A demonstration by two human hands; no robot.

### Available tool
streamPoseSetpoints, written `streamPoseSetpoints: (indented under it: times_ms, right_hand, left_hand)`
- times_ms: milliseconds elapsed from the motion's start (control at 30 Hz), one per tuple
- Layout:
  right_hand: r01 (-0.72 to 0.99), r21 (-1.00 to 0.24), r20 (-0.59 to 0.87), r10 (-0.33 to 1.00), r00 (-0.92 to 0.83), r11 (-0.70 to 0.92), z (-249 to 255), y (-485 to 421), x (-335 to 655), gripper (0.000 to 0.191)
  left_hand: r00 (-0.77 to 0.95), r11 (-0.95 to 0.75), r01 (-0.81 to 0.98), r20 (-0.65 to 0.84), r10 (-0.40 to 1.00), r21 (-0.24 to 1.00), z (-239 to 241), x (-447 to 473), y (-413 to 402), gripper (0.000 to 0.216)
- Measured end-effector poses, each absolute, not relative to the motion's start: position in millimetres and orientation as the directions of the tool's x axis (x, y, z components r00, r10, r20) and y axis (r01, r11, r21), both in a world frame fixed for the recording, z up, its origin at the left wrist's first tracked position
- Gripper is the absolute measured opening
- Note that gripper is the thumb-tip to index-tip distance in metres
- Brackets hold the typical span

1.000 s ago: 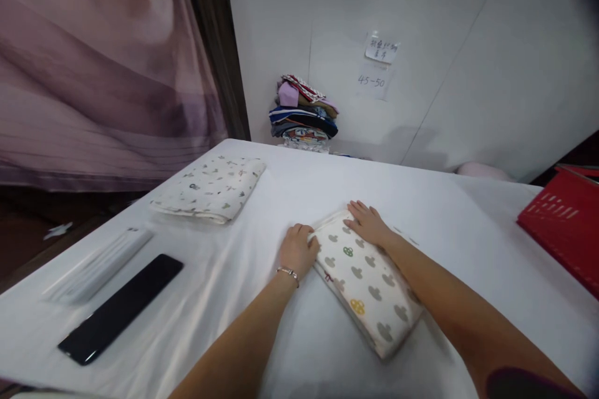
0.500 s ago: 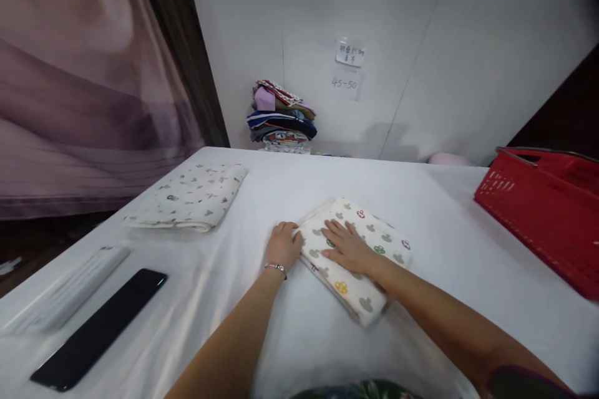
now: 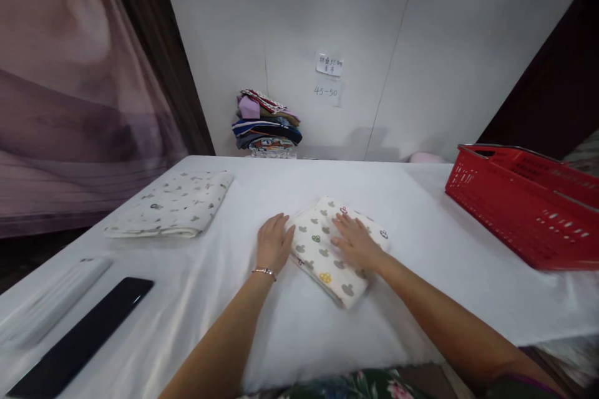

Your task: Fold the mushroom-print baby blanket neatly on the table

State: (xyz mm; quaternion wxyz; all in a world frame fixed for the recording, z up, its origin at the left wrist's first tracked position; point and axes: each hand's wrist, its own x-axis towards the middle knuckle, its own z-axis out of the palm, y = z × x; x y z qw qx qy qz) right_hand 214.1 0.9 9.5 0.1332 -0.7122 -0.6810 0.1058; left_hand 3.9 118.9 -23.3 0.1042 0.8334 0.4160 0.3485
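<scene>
A folded white cloth (image 3: 314, 249) with grey, yellow, green and red mushroom prints lies at an angle on the white-covered table. My right hand (image 3: 357, 242) rests flat on its upper right part, fingers spread. At the cloth's left edge is my left hand (image 3: 274, 242), its fingers stretched out and its thumb beside the cloth; a bracelet circles that wrist. Neither hand grips anything.
Another folded printed cloth (image 3: 173, 206) lies at the left. Nearer me are a black phone-like slab (image 3: 79, 340) and a white packet (image 3: 56, 299). A red basket (image 3: 519, 206) stands right. Stacked fabrics (image 3: 267, 124) sit by the wall behind the table.
The view has shifted right, showing more of the basket. My right hand has slid toward the cloth's upper right, and the left hand's fingers have straightened off its left corner.
</scene>
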Motion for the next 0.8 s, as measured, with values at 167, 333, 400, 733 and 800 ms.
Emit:
streamPoseSetpoints:
  times_ms: [167, 333, 400, 733, 800]
  right_hand:
    - [0.935, -0.198, 0.014, 0.953, 0.301, -0.293, -12, -3, 276, 0.061]
    - [0.905, -0.288, -0.026, 0.947, 0.319, -0.313, -29, -3, 299, 0.061]
    - [0.899, -0.314, -0.020, 0.948, 0.316, -0.306, -31, -3, 300, 0.062]
    - [0.866, -0.460, 0.238, 0.912, 0.333, -0.196, -11, -30, 269, 0.047]
    - [0.841, -0.527, 0.232, 0.932, 0.277, -0.119, -7, -46, 243, 0.041]
  left_hand:
    - [0.719, -0.802, 0.488, 0.364, 0.593, 0.343, -26, 23, 85, 0.048]
    - [0.760, -0.770, 0.502, 0.225, 0.610, 0.394, -41, 23, 81, 0.055]
    - [0.759, -0.762, 0.500, 0.216, 0.614, 0.413, -41, 21, 83, 0.055]
    - [0.413, -0.409, 0.478, 0.212, 0.886, 0.777, -21, -16, 71, 0.021]
    - [0.384, -0.191, 0.468, -0.004, 0.923, 0.863, -23, -18, 57, 0.016]
